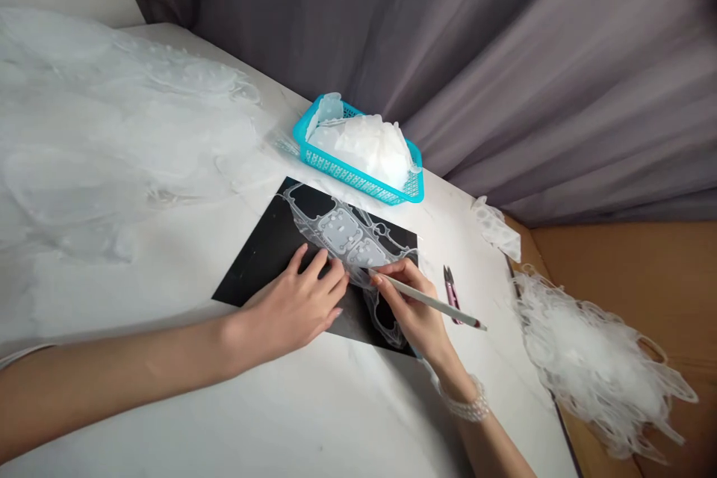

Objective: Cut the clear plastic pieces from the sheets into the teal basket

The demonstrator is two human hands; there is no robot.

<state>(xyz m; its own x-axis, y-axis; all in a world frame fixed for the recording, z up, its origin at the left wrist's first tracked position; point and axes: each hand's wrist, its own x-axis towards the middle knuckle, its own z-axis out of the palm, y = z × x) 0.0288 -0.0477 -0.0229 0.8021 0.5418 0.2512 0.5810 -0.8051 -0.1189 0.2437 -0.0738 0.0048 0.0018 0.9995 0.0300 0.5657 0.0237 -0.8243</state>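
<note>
My left hand (302, 299) lies palm down, with fingers spread, on the lower edge of a clear moulded plastic sheet (340, 230). The sheet has frosted rounded panels with small raised dots and curly outlines, and it rests on a black mat (263, 261). In my right hand (411, 302), a slim white pen-shaped tool (442, 306) is pinched between thumb and fingers. Its dark tip points at the sheet close to my left fingertips; whether it touches is hard to tell. Pink-handled thread snips (451, 293) lie to the right of the mat.
Beyond the mat stands a blue basket (352, 178) holding frosted plastic pieces. A large heap of clear sheets (112, 142) covers the table's left side. Plastic offcuts (594, 358) pile up past the right edge, and a small piece (496, 230) lies near the grey curtain (347, 22).
</note>
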